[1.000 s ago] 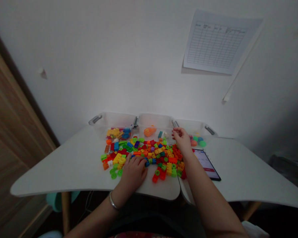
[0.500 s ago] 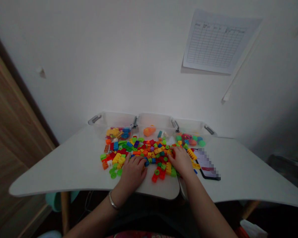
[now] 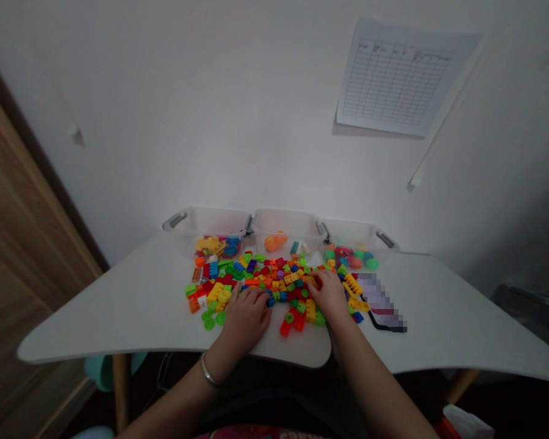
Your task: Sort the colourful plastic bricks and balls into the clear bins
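Observation:
A heap of colourful toy building bricks lies spread across the white table. My left hand, with a silver bangle at its wrist, rests palm down at the near side of the heap. Its fingers are apart and slightly bent, beside several blue bricks. At the heap's right side is my right hand, its fingertips drawn together around a small yellow-orange brick, partly hidden by them. Red bricks and a yellow brick lie between the two hands.
Three clear plastic bins stand against the wall: the left bin holds bricks, the middle bin an orange piece, the right bin round coloured pieces. A phone lies right of the heap. A printed sheet hangs on the wall.
My right hand has shifted slightly left and its fingers have drawn in at the bricks. A blue brick beside its wrist shows more now. My left hand has hardly moved.

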A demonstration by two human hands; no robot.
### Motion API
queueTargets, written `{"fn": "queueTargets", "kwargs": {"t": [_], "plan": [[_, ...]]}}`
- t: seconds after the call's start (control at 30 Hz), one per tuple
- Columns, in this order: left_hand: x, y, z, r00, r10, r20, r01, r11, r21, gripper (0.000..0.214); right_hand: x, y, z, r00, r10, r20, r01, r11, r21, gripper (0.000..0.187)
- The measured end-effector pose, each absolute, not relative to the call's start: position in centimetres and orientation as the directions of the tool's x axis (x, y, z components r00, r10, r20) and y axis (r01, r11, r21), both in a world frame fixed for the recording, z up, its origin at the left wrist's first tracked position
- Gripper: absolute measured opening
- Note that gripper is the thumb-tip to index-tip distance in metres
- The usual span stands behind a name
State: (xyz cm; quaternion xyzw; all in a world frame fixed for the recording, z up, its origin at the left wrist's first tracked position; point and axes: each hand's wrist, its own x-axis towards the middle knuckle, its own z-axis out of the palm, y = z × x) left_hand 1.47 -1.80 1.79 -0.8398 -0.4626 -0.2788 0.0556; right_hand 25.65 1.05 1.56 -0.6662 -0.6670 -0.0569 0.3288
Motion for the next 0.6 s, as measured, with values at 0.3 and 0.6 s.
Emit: {"fn": "queueTargets", "kwargs": {"t": [0.3,0.6], "plan": [[1.48,-1.77,1.75,0.415,0.748,0.518,0.807,-0.565,0.17,0.023,25.71,1.18,1.27,0.121,0.721,0.682,0.834,0.299,-0.464,0.016],[1.43,-1.89,2.01,0.415,0.745,0.523,0.807,-0.567,0.167,0.023,26.16,1.63,1.51,0.524,0.738,0.424,0.303,0.304,-0.903,0.031]]}}
